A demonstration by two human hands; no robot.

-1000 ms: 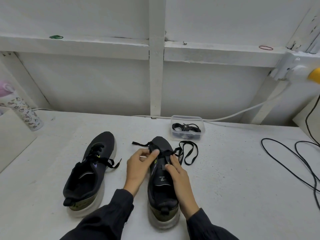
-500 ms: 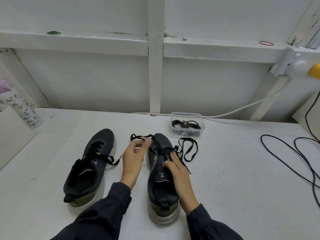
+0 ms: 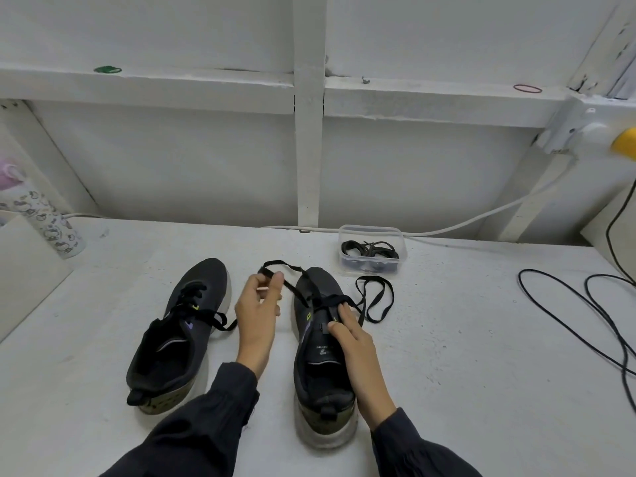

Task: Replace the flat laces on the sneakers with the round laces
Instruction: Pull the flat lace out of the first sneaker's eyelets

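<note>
1. Reading from the far left: the left sneaker (image 3: 182, 325) sits just outside the left wrist. It is laced through every eyelet I can see, and its loose end trails toward that wrist. Looks untouched.
2. Left hand (image 3: 256, 318): thumb and curled fingers pinch the free end of the flat lace (image 3: 285, 270), held up off the table (image 3: 481, 339). From the pinch the lace runs rightward and down into the right sneaker.
3. Right sneaker (image 3: 320, 356): stands between the two hands, toe pointing away. The upper rows look slack and at least one crossing remains threaded.
4. Right hand (image 3: 358, 346): fingers lie nearly straight on the tongue and press it down, with the tips at the lace crossing. I can make out no pinch.
5. Past the right fingertips the lace's other end lies in a loose loop. Further out, a clear tub (image 3: 373, 251) holds the round laces (image 3: 370, 249).
6. Progress, my estimate: early. One shoe is partly unlaced, and the second unlacing and both relacings are left.
</note>
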